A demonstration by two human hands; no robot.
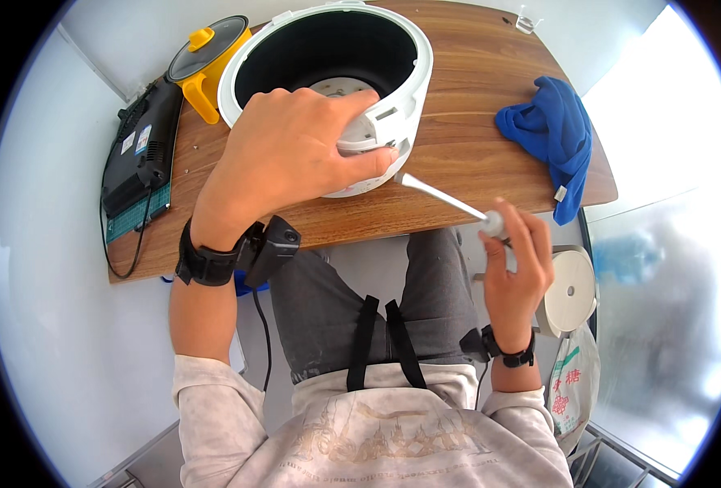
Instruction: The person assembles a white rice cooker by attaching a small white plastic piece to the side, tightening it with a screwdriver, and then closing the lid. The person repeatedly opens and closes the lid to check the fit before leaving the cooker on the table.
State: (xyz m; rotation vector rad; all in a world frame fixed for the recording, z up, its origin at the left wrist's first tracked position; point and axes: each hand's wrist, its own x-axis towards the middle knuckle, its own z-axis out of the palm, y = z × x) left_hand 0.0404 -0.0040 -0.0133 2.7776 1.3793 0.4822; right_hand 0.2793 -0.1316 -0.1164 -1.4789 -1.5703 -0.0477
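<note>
Lap: grey trousers (336,309) with two black straps (386,342) hanging down, in front of the near table edge.
Right hand: the right hand (516,268) is curled closed around the pale, rounded handle of a screwdriver-like tool (443,197), just off the near table edge.
Tool: slim white shaft with a flattened, flared tip, slanting up and leftward to just beside the cooker body's lower wall (whether it touches cannot be told).
Left hand: the left hand (289,146) is half open, clasped over the near rim, thumb and forefinger parted about a white fitting there; its other fingertips are hidden.
Cooker body: the white cooker body (422,61) stands upright and lidless on the table, left of the middle, its base close to the near edge. Glossy white rim, notched in places; matte black inner wall; pale round plate low inside, partly covered by the hand; a rectangular recess at the near-right rim; faint reddish print low on the front.
Table: brown wood-grain table (470,106).
Right edge: a crumpled blue cloth (551,130), one end hanging over the near edge by the right corner.
Left edge: a black appliance (157,122) with a cord, partly on a green mat (156,210).
Far left corner: a yellow pot (234,61) with a dark see-through lid and yellow knob.
Far right corner: a small clear cup (527,21).
</note>
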